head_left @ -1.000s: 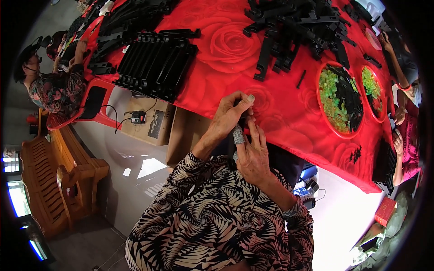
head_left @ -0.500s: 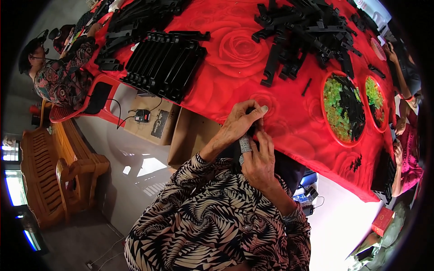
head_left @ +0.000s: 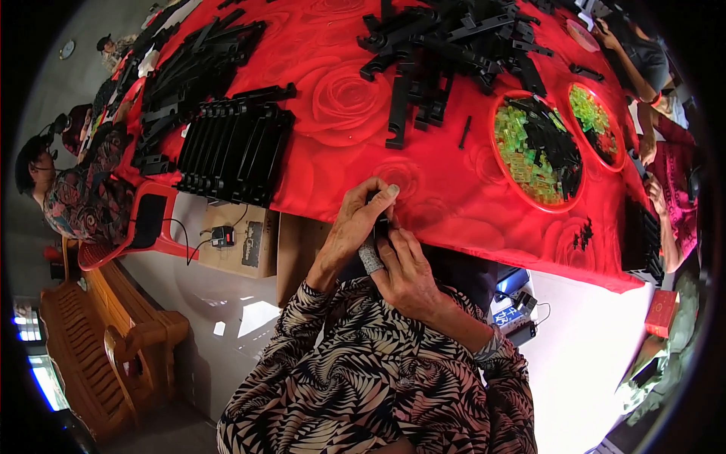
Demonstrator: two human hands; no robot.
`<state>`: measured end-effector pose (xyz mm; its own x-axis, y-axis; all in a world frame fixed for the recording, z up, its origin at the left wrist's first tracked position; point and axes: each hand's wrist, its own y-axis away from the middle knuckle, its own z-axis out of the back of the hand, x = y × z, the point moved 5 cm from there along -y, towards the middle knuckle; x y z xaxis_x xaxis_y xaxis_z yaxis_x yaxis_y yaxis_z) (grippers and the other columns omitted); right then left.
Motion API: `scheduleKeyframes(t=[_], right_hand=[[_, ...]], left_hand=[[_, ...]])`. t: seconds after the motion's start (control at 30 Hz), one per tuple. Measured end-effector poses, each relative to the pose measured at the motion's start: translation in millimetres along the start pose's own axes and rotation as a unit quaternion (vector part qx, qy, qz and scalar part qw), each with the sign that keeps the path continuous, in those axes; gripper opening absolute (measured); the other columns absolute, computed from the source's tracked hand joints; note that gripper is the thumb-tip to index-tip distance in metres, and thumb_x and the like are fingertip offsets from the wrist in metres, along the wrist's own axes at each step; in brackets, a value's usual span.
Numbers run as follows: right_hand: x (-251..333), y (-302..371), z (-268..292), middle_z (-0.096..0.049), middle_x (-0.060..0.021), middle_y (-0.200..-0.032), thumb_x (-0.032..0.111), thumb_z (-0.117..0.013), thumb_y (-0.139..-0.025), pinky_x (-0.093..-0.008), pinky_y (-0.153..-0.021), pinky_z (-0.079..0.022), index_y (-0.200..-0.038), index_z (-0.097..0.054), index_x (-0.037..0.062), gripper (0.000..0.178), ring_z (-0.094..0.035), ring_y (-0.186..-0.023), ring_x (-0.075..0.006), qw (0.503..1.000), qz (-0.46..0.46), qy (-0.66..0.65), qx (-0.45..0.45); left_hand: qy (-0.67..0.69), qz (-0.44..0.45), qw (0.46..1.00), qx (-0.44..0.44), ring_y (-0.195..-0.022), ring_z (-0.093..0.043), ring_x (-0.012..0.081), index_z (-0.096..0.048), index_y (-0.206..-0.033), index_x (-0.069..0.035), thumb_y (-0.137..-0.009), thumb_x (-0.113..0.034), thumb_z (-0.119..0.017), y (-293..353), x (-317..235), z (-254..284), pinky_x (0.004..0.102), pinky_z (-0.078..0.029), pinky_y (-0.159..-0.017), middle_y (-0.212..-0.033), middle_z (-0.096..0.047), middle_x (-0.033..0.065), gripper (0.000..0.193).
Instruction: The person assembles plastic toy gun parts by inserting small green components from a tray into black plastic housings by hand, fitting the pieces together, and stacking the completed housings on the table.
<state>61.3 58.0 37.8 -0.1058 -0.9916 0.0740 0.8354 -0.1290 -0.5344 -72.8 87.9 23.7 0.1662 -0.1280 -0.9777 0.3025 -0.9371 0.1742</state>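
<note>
Black and mostly hidden, a small part (head_left: 383,218) was held by the left hand (head_left: 353,227) — thumb and fingers were pinched together on it, near the edge of the red tablecloth (head_left: 340,170). By the right hand (head_left: 412,280), with grey wrapping (head_left: 370,257) on one finger, the part was met from the near side — whether it was gripped there could not be told.

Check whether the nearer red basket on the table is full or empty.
Not empty: the basket holds yellow-green pieces and black pieces; how deep, I cannot tell.
</note>
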Motion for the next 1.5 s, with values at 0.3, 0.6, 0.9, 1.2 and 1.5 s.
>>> scheduleKeyframes(t=[0.3,0.6,0.9,1.2,1.5], right_hand=[[-12.3,5.1,12.6,-0.058,-0.0264,-0.109,0.011,-0.062,-0.067,-0.0508,-0.097,-0.043,-0.087,-0.061,-0.0043,0.025,-0.056,-0.107,-0.0389,0.991,-0.029,-0.132,0.005],[-58.5,28.3,29.4,-0.065,-0.0195,-0.110,-0.004,-0.066,-0.080,-0.0410,-0.069,-0.056,-0.110,-0.062,-0.0049,0.030,-0.065,-0.084,-0.0336,0.959,-0.211,-0.071,-0.173],[-101.0,48.3,16.8,-0.065,-0.0205,-0.106,-0.007,-0.064,-0.079,-0.0426,-0.080,-0.052,-0.108,-0.063,-0.0032,0.029,-0.062,-0.092,-0.0363,0.930,-0.322,-0.094,-0.149],[-87.7,39.8,18.7,-0.064,-0.0188,-0.107,-0.013,-0.060,-0.067,-0.0436,-0.076,-0.050,-0.095,-0.064,-0.0066,0.029,-0.058,-0.089,-0.0358,0.953,-0.273,-0.058,-0.121],[-86.1,40.1,13.3,-0.064,-0.0190,-0.109,-0.015,-0.058,-0.065,-0.0434,-0.075,-0.050,-0.092,-0.062,-0.0078,0.029,-0.057,-0.088,-0.0361,0.960,-0.253,-0.023,-0.118]], left_hand=[[-0.184,-0.047,0.982,0.012,-0.070,-0.048,0.0106,-0.058,-0.101,-0.003,-0.095,-0.030,-0.058,12.0,-13.6,18.5,0.0270,-0.041,-0.066,-0.075,-0.054,0.0016,0.028],[-0.222,-0.036,0.974,-0.014,-0.082,-0.057,0.0097,-0.069,-0.106,-0.007,-0.087,-0.021,-0.070,39.9,-30.9,78.7,0.0241,-0.045,-0.074,-0.086,-0.062,-0.0005,0.024],[0.031,0.030,0.998,-0.051,-0.073,-0.059,0.0089,-0.061,-0.090,-0.005,-0.083,-0.011,-0.074,65.3,-11.3,133.5,0.0228,-0.055,-0.064,-0.085,-0.058,-0.0004,0.016],[0.205,-0.119,0.943,-0.234,-0.080,-0.065,0.0163,-0.055,-0.101,-0.002,-0.085,0.002,-0.067,101.8,-22.5,162.8,0.0289,-0.059,-0.082,-0.101,-0.059,0.0077,0.021],[-0.268,-0.307,0.720,-0.562,-0.062,-0.049,0.0129,-0.055,-0.087,-0.003,-0.072,-0.002,-0.079,82.2,-56.9,169.4,0.0265,-0.042,-0.055,-0.077,-0.049,0.0051,0.028]])
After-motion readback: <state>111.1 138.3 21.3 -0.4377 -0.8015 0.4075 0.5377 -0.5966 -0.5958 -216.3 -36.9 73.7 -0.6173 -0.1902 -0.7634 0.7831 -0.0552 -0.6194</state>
